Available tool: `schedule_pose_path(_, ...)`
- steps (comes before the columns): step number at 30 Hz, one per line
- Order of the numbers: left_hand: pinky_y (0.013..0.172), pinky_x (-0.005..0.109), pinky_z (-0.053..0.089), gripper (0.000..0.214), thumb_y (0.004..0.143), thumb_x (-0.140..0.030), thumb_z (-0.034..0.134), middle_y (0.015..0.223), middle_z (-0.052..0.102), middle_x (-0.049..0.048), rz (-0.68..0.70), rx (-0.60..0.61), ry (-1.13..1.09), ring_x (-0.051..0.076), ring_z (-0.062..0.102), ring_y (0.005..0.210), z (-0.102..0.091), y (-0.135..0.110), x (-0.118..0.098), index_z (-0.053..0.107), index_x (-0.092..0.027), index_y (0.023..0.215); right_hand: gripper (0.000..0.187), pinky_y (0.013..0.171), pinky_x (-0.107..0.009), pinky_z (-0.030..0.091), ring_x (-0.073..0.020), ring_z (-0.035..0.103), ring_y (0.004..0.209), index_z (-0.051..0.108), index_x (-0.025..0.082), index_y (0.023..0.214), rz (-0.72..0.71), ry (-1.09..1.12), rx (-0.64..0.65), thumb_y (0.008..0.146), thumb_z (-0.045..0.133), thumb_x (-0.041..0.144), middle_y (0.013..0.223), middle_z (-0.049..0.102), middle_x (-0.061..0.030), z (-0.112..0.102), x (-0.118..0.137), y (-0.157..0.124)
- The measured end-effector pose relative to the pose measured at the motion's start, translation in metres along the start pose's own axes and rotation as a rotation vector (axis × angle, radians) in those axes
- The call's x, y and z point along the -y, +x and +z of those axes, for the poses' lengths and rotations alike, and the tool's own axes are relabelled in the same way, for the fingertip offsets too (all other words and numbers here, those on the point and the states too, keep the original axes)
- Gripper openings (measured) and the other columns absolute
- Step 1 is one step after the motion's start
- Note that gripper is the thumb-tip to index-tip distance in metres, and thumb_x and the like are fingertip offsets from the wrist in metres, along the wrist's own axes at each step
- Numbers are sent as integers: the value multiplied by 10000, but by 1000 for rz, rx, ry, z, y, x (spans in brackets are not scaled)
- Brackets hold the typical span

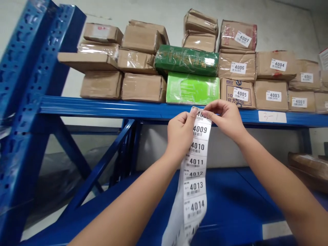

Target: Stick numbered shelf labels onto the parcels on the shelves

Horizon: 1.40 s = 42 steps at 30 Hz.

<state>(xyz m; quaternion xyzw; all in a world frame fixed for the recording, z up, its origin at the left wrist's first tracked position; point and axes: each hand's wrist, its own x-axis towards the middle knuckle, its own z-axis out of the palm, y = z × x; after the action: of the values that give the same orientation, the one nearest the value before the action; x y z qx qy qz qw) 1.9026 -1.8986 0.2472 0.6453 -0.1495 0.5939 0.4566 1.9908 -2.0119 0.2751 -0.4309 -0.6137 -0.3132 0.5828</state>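
Near the middle of the frame, both hands pinch the top of a long strip of labels (196,171) that hangs down toward the bottom edge. The left hand (180,135) is closed around the strip's left edge, thumb on the top label. The right hand (227,118) grips the top label's upper corner between thumb and fingertips. The numbers 4009 to 4014 show down the strip. Just behind the hands runs a blue shelf (102,107) carrying brown parcels (143,87), two green packs (193,89) and, at upper right, parcels with number labels, such as 4005 (240,94).
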Motion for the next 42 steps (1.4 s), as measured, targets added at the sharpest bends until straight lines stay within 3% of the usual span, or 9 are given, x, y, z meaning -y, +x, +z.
schedule_pose_path(6,567,260,439,242,707,-402,764,735,698,14,-92,128,-105,150,595,621,-18,18,6,666,-188,764,77,678,-303,507,-163,626,743,657,187,752,-173,-307,-95,793,722,196,789,675,-14,21,6,27)
schedule_pose_path(13,684,312,478,191,827,-371,621,863,756,37,24,562,182,226,679,799,-50,-3,22,723,-219,880,94,806,-374,519,-198,607,844,651,198,936,-244,-814,-223,860,655,144,913,634,-49,26,-7,62)
schedule_pose_path(17,690,314,464,320,863,-435,539,855,722,66,128,546,91,207,642,773,-67,7,22,680,-191,712,299,791,-400,534,-251,597,983,613,219,1135,-252,-850,-315,876,701,340,1102,591,-103,28,9,50)
schedule_pose_path(22,574,276,435,377,805,-517,605,656,679,50,-49,600,-134,162,579,596,-78,36,14,657,-171,665,410,606,-284,530,-170,629,768,652,186,922,38,-362,12,798,715,571,851,648,-42,37,32,16)
schedule_pose_path(24,560,261,427,331,754,-489,680,642,670,38,-83,580,-212,148,568,583,-76,43,12,675,-166,683,444,552,-258,513,-150,618,704,650,177,885,104,-236,2,692,807,544,795,652,-25,43,33,8)
schedule_pose_path(28,553,239,431,210,704,-370,746,674,672,7,-99,331,-398,127,561,585,-65,49,10,686,-177,763,400,545,-246,503,-131,601,653,645,181,878,96,-187,-110,665,831,464,710,630,10,55,28,6)
schedule_pose_path(32,465,220,308,357,753,-399,726,514,542,-31,7,141,-244,93,436,490,-56,51,7,532,-182,546,314,608,-257,509,-138,611,721,633,190,803,-32,-305,-270,759,759,474,770,656,-12,70,28,11)
schedule_pose_path(38,581,260,452,244,678,-382,788,794,737,38,-2,297,-356,159,621,655,-57,58,-1,718,-183,801,202,690,-294,528,-159,620,774,648,214,794,-261,-494,-338,832,723,397,823,675,-20,64,34,56)
schedule_pose_path(42,506,262,368,263,710,-398,747,627,672,39,-19,476,-114,156,557,560,-64,58,-2,656,-174,604,146,704,-323,537,-192,632,830,629,228,787,-288,-523,-495,827,743,310,833,671,-31,27,45,130)
